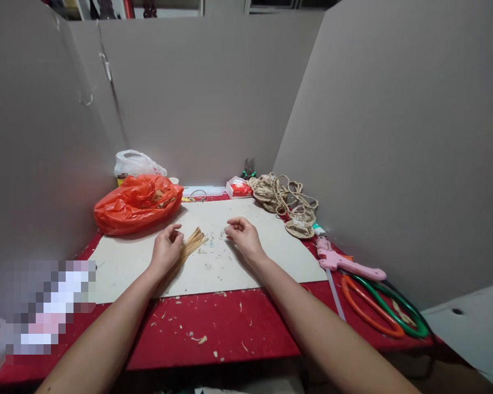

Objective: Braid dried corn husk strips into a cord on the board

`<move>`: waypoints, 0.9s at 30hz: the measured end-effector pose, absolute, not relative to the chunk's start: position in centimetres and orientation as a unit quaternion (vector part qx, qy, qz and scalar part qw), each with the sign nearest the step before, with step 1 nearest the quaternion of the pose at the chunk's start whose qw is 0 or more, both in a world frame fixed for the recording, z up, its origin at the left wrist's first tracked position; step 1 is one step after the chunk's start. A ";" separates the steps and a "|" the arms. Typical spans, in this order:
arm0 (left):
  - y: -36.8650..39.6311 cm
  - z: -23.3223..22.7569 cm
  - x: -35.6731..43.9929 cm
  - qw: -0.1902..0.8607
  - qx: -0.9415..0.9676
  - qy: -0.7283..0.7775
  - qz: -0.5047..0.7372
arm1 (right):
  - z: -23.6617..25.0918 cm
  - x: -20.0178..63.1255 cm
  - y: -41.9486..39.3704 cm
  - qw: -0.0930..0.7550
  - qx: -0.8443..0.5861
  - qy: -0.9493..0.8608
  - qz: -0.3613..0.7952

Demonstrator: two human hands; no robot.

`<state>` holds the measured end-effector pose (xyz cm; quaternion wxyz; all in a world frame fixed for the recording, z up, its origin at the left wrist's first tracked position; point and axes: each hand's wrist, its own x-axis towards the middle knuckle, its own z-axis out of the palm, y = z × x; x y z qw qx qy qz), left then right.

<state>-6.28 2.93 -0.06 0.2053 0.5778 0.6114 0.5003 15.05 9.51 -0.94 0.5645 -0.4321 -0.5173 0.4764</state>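
Tall grey walls (197, 93) stand at the back and on both sides. A red cloth (213, 328) covers the table below them, and a big white sheet (127, 262) lies on it in the middle of the frame. A puffy red bag (135, 208) sits at the left, with brown bits in its mouth. At the right of the sheet is a messy heap of rope (271, 194), and nearer, by the right edge, lies a pink glue gun (353, 266). The left hand (168, 244) is left of the middle, its fingers loosely curled with a gap to the thumb. The right hand (243, 236) is across from it, fingers bent and a little apart; I see nothing sure in them. The flat tan strips (194, 241) lie just beside the left hand; I can't tell if it touches them. Tiny scraps (202, 340) are all around, so some trimming looks done. The strips look loose, with no tie showing, and how much is left I can't tell.
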 end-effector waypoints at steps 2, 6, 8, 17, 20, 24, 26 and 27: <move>2.6 0.6 -5.8 0.272 0.539 0.579 0.548 | -1.5 15.0 9.5 0.557 -0.421 -0.528 0.484; 1.6 1.7 -4.5 0.450 0.450 0.501 0.587 | -1.8 15.1 9.1 0.533 -0.399 -0.560 0.493; 1.1 2.2 -3.9 0.512 0.416 0.478 0.580 | -1.6 14.9 8.7 0.526 -0.384 -0.567 0.505; -0.4 3.8 -2.5 0.617 0.374 0.427 0.545 | 1.0 14.7 6.1 0.504 -0.370 -0.575 0.527; -0.7 4.0 -2.2 0.616 0.378 0.441 0.532 | 1.5 14.6 5.2 0.499 -0.357 -0.621 0.487; -0.8 3.9 -1.9 0.583 0.405 0.456 0.537 | 1.6 14.2 4.3 0.474 -0.303 -0.712 0.421; -0.9 3.7 -1.7 0.553 0.437 0.470 0.531 | 1.5 14.2 4.0 0.453 -0.274 -0.765 0.367; -1.0 3.6 -1.7 0.533 0.459 0.480 0.525 | 1.5 14.2 4.0 0.443 -0.260 -0.788 0.339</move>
